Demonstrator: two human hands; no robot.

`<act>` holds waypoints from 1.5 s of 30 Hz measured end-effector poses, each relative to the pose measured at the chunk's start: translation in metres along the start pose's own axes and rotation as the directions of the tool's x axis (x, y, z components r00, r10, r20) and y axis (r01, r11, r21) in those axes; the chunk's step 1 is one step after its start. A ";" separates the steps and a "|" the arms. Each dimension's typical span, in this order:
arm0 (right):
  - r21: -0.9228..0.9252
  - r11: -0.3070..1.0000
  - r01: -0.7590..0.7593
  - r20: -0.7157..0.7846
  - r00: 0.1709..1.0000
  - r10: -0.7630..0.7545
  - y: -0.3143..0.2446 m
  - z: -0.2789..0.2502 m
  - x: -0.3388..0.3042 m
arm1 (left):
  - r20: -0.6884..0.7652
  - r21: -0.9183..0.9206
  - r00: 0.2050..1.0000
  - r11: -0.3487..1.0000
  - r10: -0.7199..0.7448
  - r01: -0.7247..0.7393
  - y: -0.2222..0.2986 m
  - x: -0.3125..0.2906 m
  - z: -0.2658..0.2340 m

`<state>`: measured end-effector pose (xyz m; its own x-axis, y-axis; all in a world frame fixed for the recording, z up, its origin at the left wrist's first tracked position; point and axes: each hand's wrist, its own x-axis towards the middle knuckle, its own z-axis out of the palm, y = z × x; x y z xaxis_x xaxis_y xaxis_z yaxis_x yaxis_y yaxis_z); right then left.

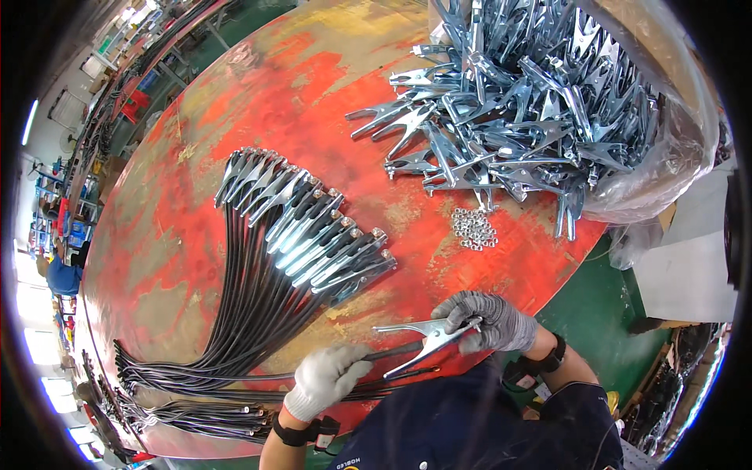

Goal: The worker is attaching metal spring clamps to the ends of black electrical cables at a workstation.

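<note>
My left hand (325,382), in a white glove, is closed around a black cable (394,351) near its end. In a grey knitted glove, my right hand (495,321) grips the rear end of a silvery metal spring clamp (435,335). The clamp's legs point left, and the cable end runs in between them. Whether cable and clamp are fastened together cannot be seen, as my right fingers cover that end. Beyond my hands lies a fanned row of clamps (301,223) with black cables (235,313) trailing from them.
A large heap of loose metal clamps (525,117) spills from a clear plastic bag (658,168) at the far right. Small metal nuts (474,229) lie in a cluster before it. More cables (204,417) with lug ends rest at the near left of the worn red table (345,102).
</note>
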<state>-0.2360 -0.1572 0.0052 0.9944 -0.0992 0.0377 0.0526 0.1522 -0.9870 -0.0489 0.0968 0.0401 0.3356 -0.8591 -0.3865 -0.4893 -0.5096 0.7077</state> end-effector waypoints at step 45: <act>-0.161 0.977 -0.142 0.112 0.981 0.161 0.010 0.033 0.022 | -0.092 -0.131 0.983 0.976 0.161 -0.172 0.012 -0.007 -0.002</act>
<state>-0.2101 -0.1252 0.0015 0.9939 0.0373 -0.1042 -0.1045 0.0045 -0.9945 -0.0553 0.0969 0.0526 0.3251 -0.9217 -0.2115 -0.4304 -0.3433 0.8348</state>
